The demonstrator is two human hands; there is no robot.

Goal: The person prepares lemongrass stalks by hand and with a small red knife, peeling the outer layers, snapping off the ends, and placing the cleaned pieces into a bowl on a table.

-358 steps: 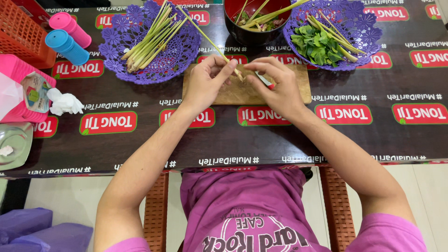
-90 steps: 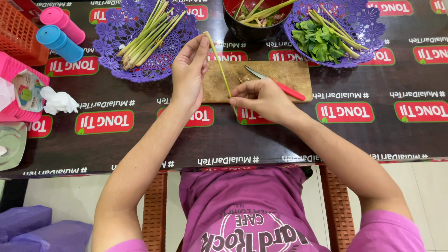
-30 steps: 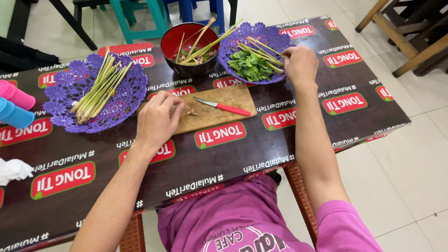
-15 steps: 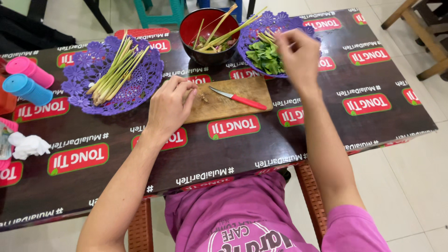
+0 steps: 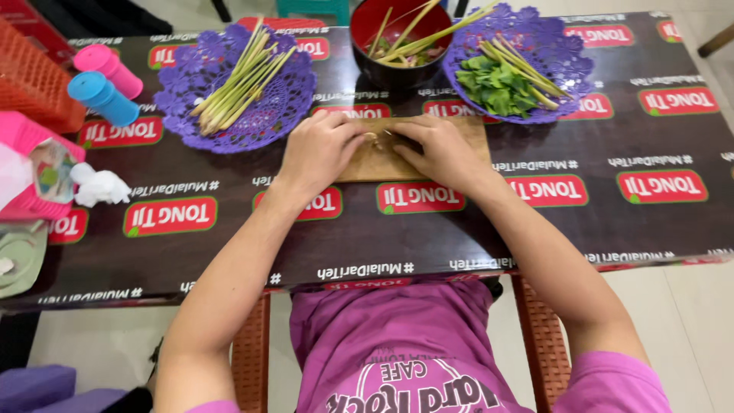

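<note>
**Both hands back at the cutting board**

Since half a second ago my right hand (image 5: 440, 149) has come back from the leaf tray to the wooden cutting board (image 5: 367, 164), and the red-handled knife that lay bare on the board is no longer visible — presumably under that hand, though I cannot tell.

- Left hand (image 5: 317, 149): curled on the board's 9 o'clock end, fingertips pinching a small pale stalk piece (image 5: 372, 138).
- Right hand: knuckles up at the board's 3 o'clock side, fingertips meeting the left hand's over the same piece; what else it grips is hidden.
- Purple lace tray (image 5: 287, 115), 11 o'clock of the board: bundle of long green stalks (image 5: 241, 80).
- Dark bowl with red inside (image 5: 390, 76), 12 o'clock: trimmed stalk ends.
- Second purple tray (image 5: 569, 69), 1 o'clock: green leaves (image 5: 497, 88) and a few stalks.
- Pink and blue shakers (image 5: 103, 80), far at 10 o'clock.

Risk, as I judge it: fingertips crowd one tiny piece — a hidden blade slipping there could nick the left fingers.
</note>
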